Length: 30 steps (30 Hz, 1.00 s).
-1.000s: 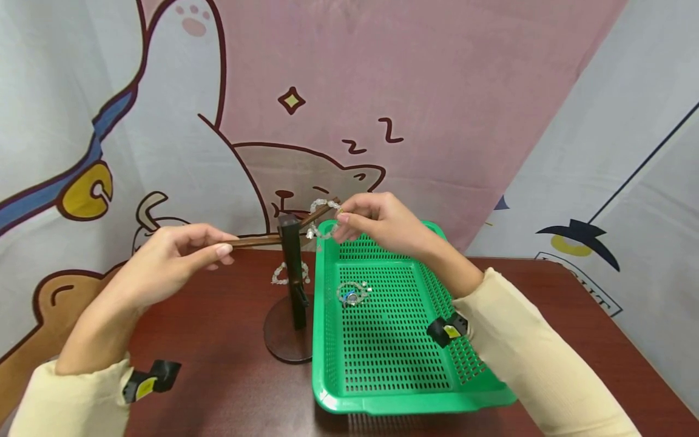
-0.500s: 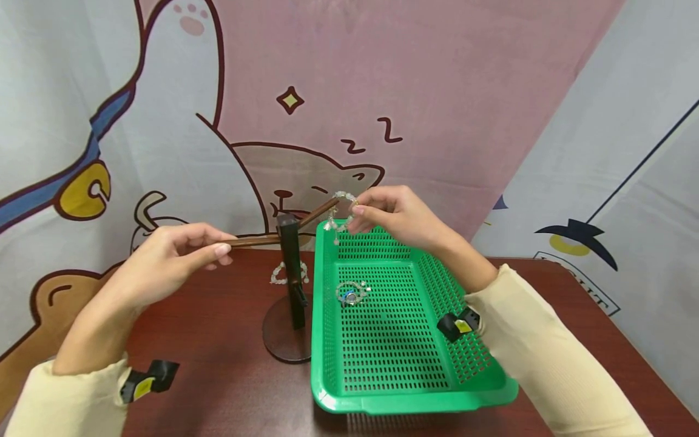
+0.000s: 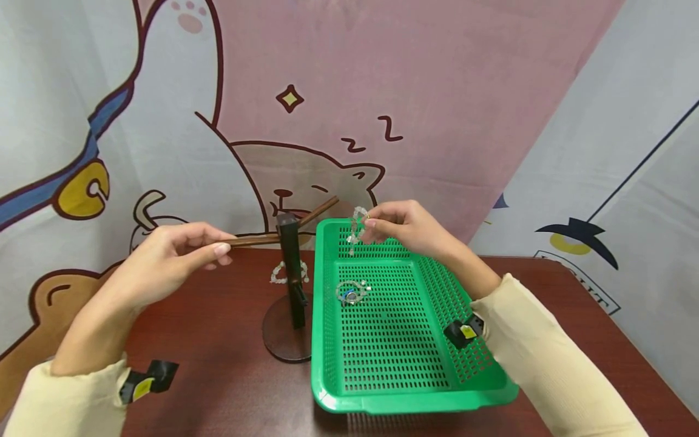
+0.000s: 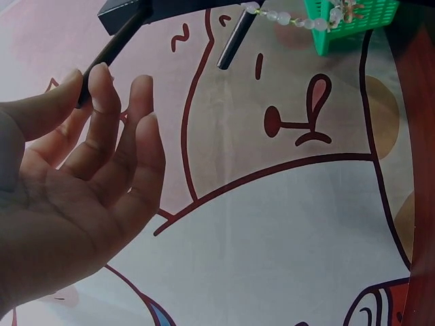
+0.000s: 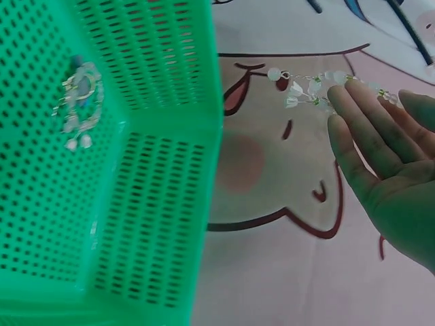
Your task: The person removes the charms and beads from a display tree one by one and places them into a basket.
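I read the right hand point(image 3: 406, 227) pinching a translucent beaded bracelet point(image 3: 352, 238) near the far wall of the green perforated plastic basket point(image 3: 415, 403). Basket contents: a pale beaded loop point(image 3: 355, 283), a round silver-blue piece point(image 3: 351, 298). My left hand point(image 3: 177, 258) pinches a brown rod point(image 3: 253, 241).

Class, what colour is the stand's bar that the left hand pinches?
Brown; the bar shows its colour best in the head view.

Was an indoor tabletop recording setup; couldn't tell home or studio. Pink-and-white cartoon-printed cloth backdrop point(image 3: 437, 91) hung behind a reddish-brown wood-look table point(image 3: 207, 346); boxy black wrist cameras point(image 3: 455, 334) with yellow labels point(image 3: 468, 331) sat by cream fabric cuffs point(image 3: 494, 306).
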Tool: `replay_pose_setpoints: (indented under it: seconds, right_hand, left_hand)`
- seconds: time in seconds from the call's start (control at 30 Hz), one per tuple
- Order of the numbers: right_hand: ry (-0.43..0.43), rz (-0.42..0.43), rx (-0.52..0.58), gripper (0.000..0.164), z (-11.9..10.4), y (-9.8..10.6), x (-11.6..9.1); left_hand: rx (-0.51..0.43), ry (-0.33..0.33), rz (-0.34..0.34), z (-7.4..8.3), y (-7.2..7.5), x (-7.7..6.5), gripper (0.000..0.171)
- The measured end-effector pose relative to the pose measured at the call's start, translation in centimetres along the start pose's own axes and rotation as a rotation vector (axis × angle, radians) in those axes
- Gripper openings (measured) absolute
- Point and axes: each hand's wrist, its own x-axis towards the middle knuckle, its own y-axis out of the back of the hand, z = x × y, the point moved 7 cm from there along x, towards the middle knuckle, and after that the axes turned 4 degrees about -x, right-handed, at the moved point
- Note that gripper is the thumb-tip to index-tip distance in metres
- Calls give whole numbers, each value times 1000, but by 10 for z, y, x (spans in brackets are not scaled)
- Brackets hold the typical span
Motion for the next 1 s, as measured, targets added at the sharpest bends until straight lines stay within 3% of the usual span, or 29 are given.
replay_pose_setpoints:
  seconds: [0.37, 1.0]
  right_hand:
    - [-104, -44, -10, 18, 48, -11, -13]
    - [-225, -130, -39, 23, 108, -41, -27]
  left_hand:
    - [17, 2, 3, 0, 0, -1, 17]
    - [-12, 0, 2, -2, -1, -1, 16]
